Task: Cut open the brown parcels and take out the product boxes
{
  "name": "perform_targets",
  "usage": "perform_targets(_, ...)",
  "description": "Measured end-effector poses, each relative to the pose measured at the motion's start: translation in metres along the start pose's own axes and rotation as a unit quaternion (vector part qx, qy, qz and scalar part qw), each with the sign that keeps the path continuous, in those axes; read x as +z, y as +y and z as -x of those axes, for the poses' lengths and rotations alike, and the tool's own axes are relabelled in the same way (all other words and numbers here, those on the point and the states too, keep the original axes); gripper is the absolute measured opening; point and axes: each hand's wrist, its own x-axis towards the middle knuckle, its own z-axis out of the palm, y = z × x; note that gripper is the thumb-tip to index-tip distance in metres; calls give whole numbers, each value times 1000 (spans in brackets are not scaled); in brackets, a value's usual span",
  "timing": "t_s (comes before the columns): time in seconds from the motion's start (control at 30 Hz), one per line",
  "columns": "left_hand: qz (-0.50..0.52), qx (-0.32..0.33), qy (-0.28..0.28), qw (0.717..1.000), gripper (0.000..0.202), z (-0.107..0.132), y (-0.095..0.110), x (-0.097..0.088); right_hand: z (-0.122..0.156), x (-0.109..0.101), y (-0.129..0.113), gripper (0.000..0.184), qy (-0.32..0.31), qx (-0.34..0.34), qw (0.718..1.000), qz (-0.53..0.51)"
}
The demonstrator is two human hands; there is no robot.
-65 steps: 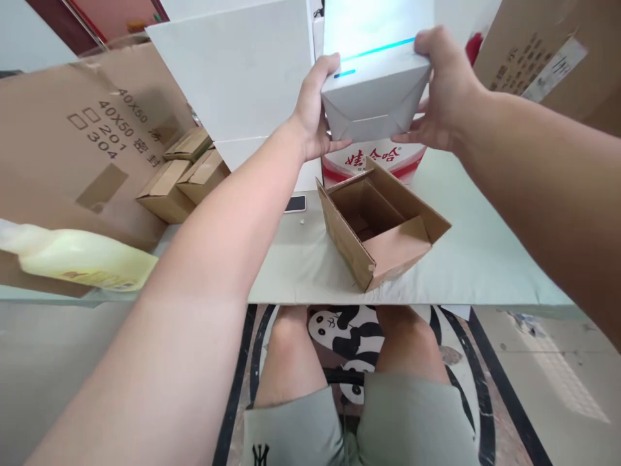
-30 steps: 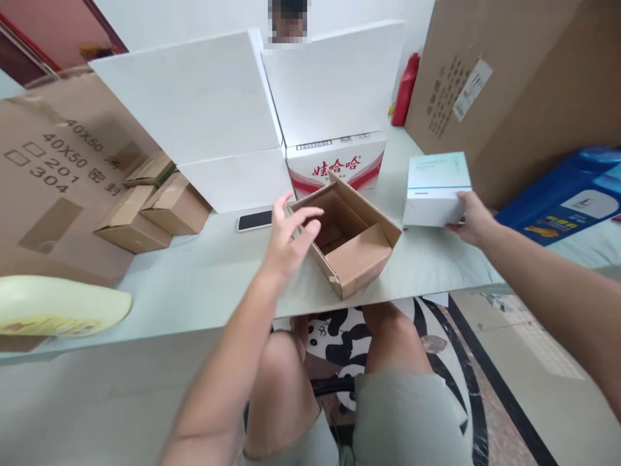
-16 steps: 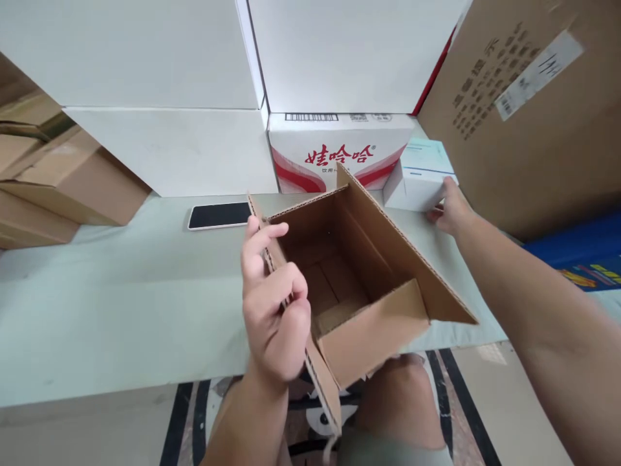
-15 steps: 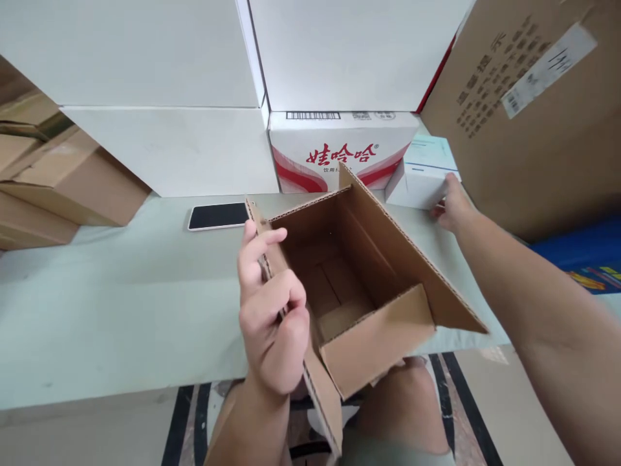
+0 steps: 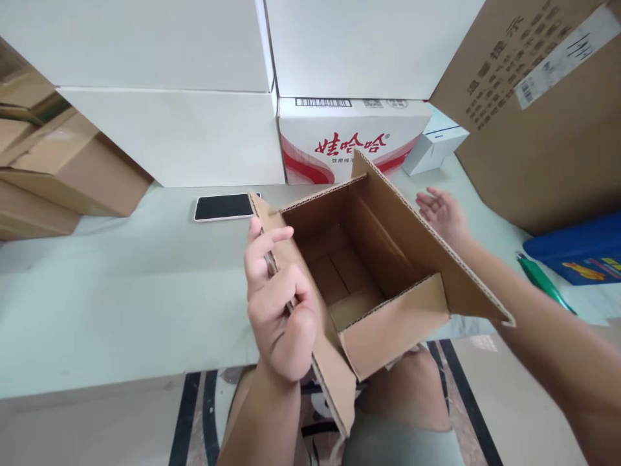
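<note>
An open cardboard box (image 5: 394, 329) is tilted at the table's near edge, its flaps spread and its visible inside bare. My left hand (image 5: 281, 304) grips the box's left flap, fingers bent over the flap's edge. Beyond the right flap, my right hand (image 5: 444, 213) is held above the table with its fingers apart and nothing in them. A small white box (image 5: 434, 147) stands a little past that hand, not touched by it, against the white carton with red lettering (image 5: 356, 139).
A phone (image 5: 226, 206) lies on the table (image 5: 121, 298). Brown cartons (image 5: 72, 162) are stacked at left. A large brown carton (image 5: 538, 142) stands at right, near a blue package (image 5: 577, 249) and a green pen-like item (image 5: 546, 283). White panels (image 5: 169, 136) rise behind.
My right hand has let go of the small white box and come back toward the open cardboard box. The small box now sits farther back against the carton. The view has shifted slightly.
</note>
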Motion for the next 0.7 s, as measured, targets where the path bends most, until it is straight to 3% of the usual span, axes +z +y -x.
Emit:
perform_targets(0.07,6,15,1,1000,20,2,-3,-1,67,-12,8,66,-67,-29,997,-25)
perform_targets(0.13,14,15,10,1000,19,3,-5,-2,123,-26,14,74,-145,-58,987,-47)
perform_targets(0.2,24,5,24,999,18,6,-7,-3,155,-36,17,70,-149,-77,985,-42)
perform_targets(0.27,31,0,37,999,16,8,-9,-6,158,-41,17,68,-114,-89,990,-1)
perform_targets(0.37,40,0,47,998,17,10,-11,-8,123,-41,10,66,-70,-101,988,88)
perform_targets(0.53,23,2,43,999,21,10,-13,-6,29,-31,-17,31,-13,-127,963,238)
perform_targets(0.6,11,19,35,999,21,7,-13,-4,-10,-21,-30,37,5,-140,943,302)
perform_targets(0.7,-4,37,11,999,23,2,-8,0,-63,-2,-48,66,13,-165,911,378)
